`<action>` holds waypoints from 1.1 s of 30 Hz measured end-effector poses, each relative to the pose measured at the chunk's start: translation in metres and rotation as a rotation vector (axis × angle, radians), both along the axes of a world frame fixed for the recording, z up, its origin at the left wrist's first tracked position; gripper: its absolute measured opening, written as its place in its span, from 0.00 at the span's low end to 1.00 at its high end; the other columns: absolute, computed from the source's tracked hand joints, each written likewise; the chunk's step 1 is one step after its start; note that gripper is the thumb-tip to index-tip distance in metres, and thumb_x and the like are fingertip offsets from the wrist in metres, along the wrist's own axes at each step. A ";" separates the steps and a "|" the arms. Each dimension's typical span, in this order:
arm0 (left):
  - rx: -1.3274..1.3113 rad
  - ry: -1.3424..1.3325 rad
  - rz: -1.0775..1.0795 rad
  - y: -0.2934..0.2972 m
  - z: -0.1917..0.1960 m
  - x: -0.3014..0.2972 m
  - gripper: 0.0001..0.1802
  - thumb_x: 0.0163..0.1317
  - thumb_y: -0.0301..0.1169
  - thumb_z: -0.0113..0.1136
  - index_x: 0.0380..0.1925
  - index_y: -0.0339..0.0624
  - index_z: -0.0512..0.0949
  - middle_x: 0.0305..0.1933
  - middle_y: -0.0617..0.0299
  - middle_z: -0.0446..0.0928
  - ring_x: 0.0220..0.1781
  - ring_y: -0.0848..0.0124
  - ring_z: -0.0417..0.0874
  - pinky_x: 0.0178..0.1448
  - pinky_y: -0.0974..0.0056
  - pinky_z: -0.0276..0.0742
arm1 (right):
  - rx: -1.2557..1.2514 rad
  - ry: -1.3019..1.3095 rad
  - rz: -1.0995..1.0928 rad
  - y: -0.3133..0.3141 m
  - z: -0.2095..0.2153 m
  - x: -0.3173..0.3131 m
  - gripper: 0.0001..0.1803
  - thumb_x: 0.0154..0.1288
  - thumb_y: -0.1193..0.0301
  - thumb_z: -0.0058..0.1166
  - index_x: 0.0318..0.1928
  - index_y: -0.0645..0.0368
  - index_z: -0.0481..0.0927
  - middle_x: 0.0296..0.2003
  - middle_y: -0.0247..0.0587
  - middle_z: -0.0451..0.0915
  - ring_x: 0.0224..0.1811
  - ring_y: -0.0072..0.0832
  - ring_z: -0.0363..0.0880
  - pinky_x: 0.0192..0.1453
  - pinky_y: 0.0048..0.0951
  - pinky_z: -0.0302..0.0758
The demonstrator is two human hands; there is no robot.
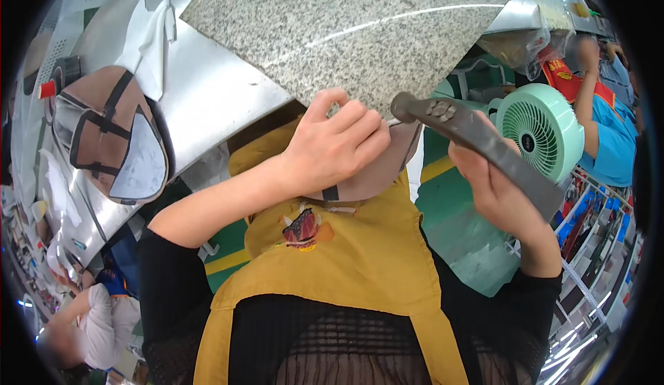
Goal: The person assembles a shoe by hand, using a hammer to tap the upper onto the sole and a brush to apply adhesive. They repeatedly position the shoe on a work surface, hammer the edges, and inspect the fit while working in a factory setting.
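Observation:
My left hand [332, 146] is closed around a tan leather piece with a black strap [360, 186], pressing it against the near edge of a speckled granite slab [346, 25]. My right hand [501, 198] grips the handle of a dark grey metal tool [477, 139]. The tool's rounded head points at the tan piece, right beside my left fingers, and seems to touch it. Below both hands hangs my yellow apron [346, 260] with a small red patch on it.
The slab lies on a steel table [207, 95] that also carries a brown piece with black straps [111, 136] and white paper [149, 39]. A mint-green fan [543, 129] stands right. One person in blue [612, 136] works far right, another in white [97, 323] lower left.

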State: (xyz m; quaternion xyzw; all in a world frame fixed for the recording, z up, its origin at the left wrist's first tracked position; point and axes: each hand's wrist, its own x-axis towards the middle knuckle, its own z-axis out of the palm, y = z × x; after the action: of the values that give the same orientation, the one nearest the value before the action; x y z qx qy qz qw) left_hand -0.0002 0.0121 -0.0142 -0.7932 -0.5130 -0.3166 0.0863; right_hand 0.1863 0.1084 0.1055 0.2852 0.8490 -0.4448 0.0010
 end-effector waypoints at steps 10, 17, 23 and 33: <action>-0.179 -0.164 0.016 -0.011 0.004 -0.008 0.13 0.42 0.26 0.63 0.32 0.48 0.78 0.31 0.69 0.71 0.37 0.68 0.72 0.50 0.59 0.67 | 0.013 -0.055 0.032 -0.006 -0.014 0.002 0.12 0.66 0.76 0.48 0.50 0.62 0.70 0.28 0.54 0.76 0.31 0.55 0.74 0.33 0.37 0.71; -0.093 -0.006 -0.023 -0.012 0.008 -0.007 0.14 0.44 0.26 0.59 0.35 0.46 0.76 0.32 0.68 0.71 0.37 0.70 0.72 0.52 0.57 0.69 | 0.004 0.049 0.067 -0.004 -0.014 0.005 0.20 0.57 0.81 0.51 0.52 0.61 0.70 0.37 0.50 0.76 0.36 0.49 0.77 0.37 0.35 0.75; -0.081 0.033 -0.043 -0.014 0.007 -0.009 0.13 0.45 0.26 0.59 0.34 0.45 0.76 0.33 0.67 0.72 0.38 0.70 0.72 0.52 0.57 0.69 | 0.065 0.120 0.119 0.003 -0.008 0.002 0.18 0.61 0.79 0.50 0.53 0.65 0.69 0.36 0.50 0.77 0.35 0.46 0.77 0.39 0.33 0.73; -0.322 -0.200 0.000 -0.013 0.009 -0.015 0.11 0.45 0.27 0.59 0.32 0.47 0.77 0.32 0.69 0.71 0.39 0.69 0.73 0.55 0.57 0.66 | 0.068 -0.137 0.145 -0.011 -0.013 -0.004 0.16 0.60 0.74 0.51 0.48 0.61 0.67 0.36 0.51 0.78 0.37 0.48 0.79 0.35 0.41 0.75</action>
State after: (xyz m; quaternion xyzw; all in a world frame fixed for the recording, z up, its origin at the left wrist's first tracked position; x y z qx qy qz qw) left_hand -0.0155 -0.0005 -0.0048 -0.7613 -0.5631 -0.3075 -0.0931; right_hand 0.1825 0.0971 0.0929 0.2526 0.8799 -0.3942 0.0817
